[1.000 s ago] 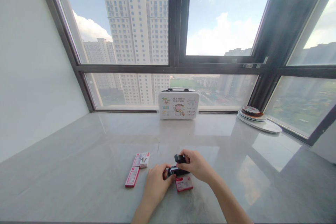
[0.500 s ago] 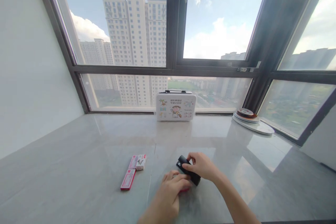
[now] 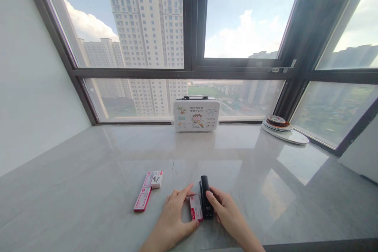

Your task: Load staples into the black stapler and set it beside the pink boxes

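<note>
A black stapler (image 3: 206, 199) stands on the countertop, pointing away from me. My right hand (image 3: 226, 206) grips it from the right, thumb on its top and fingers along its far side. Directly left of the stapler, touching or almost touching it, is a small red and white box (image 3: 195, 207). My left hand (image 3: 177, 212) spans this box, with fingertips at its far end and the thumb at its near end. Farther left lie two flat pink and white boxes, the nearer one (image 3: 142, 199) at an angle, and a small white box with a stapler picture (image 3: 156, 179).
A white case with cartoon prints (image 3: 196, 116) stands upright against the window. Several stacked plates or round boards (image 3: 285, 132) sit in the right corner by the window frame. The grey countertop (image 3: 97, 181) is glossy and reflects the sky.
The stapler has turned from a slant to pointing nearly straight away from me. My left hand has shifted left and spread, bringing the red and white box into view beside the stapler.
</note>
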Tool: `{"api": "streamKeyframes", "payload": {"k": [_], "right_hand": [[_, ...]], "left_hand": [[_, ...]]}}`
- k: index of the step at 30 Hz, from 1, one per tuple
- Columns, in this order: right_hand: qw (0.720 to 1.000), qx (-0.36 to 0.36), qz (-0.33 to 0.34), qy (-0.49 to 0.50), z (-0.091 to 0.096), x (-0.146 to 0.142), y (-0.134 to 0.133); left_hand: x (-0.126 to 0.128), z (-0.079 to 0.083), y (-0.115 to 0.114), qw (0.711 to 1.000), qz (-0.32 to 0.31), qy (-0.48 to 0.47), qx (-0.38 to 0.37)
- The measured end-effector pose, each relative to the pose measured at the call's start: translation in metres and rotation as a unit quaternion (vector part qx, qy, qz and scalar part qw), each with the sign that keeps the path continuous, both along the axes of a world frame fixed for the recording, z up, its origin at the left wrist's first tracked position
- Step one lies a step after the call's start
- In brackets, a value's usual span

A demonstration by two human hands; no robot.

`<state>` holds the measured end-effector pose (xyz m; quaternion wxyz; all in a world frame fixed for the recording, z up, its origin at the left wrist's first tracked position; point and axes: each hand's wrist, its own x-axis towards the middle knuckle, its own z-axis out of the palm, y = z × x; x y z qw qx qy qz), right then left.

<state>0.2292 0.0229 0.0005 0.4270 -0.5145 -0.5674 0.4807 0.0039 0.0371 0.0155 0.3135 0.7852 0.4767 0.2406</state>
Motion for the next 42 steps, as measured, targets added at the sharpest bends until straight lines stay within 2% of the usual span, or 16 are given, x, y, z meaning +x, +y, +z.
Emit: {"api": "streamKeyframes", "payload": {"k": [6, 9, 10, 12, 14, 16, 17, 19, 21, 23, 25, 30, 33, 38, 40, 42], "right_hand": [[1.000, -0.005, -0.016, -0.003, -0.002, -0.005, 0.002], [0.998, -0.011, -0.055, -0.001, -0.007, -0.004, 0.002], [0.997, -0.010, -0.070, -0.002, -0.009, -0.003, 0.001], [0.996, -0.002, -0.093, -0.017, -0.014, -0.003, 0.001], [0.994, 0.008, -0.102, -0.038, -0.018, -0.003, 0.001], [0.993, 0.013, -0.103, -0.050, -0.020, -0.002, 0.001], [0.993, 0.013, -0.104, -0.053, -0.020, -0.002, 0.001], [0.993, 0.011, -0.104, -0.057, -0.019, -0.003, 0.000], [0.993, 0.007, -0.102, -0.061, -0.016, -0.003, -0.001], [0.993, 0.003, -0.093, -0.071, -0.012, -0.002, -0.003], [0.993, 0.005, -0.080, -0.086, -0.009, -0.002, -0.005], [0.993, 0.012, -0.057, -0.103, -0.009, -0.002, -0.006], [0.994, 0.016, -0.051, -0.097, -0.013, -0.001, -0.004], [0.994, 0.024, -0.045, -0.097, -0.018, -0.002, -0.002], [0.994, 0.027, -0.046, -0.096, -0.019, -0.002, -0.002], [0.994, 0.024, -0.053, -0.094, -0.020, -0.003, -0.002]], "left_hand": [[0.007, 0.004, 0.000, 1.000, -0.012, -0.005, -0.006], [0.000, 0.003, -0.001, 0.998, 0.008, -0.033, 0.045], [-0.007, 0.002, -0.001, 0.996, 0.036, -0.045, 0.074], [-0.030, -0.002, 0.002, 0.979, 0.136, -0.053, 0.144], [-0.063, -0.010, 0.007, 0.941, 0.265, -0.026, 0.209], [-0.098, -0.021, 0.011, 0.911, 0.343, 0.043, 0.227], [-0.113, -0.027, 0.011, 0.908, 0.345, 0.075, 0.224], [-0.134, -0.037, 0.008, 0.919, 0.310, 0.108, 0.219], [-0.142, -0.044, 0.003, 0.936, 0.258, 0.116, 0.209], [-0.137, -0.043, -0.004, 0.952, 0.212, 0.106, 0.193], [-0.123, -0.035, -0.008, 0.968, 0.166, 0.087, 0.164], [-0.068, 0.001, -0.006, 0.996, 0.070, 0.020, 0.055], [-0.032, 0.015, -0.003, 0.998, 0.049, -0.021, 0.040], [0.009, 0.014, -0.002, 1.000, -0.002, -0.013, 0.026], [0.012, 0.013, -0.003, 0.999, -0.011, -0.017, 0.031], [0.005, 0.013, 0.000, 0.998, -0.010, -0.041, 0.053]]}}
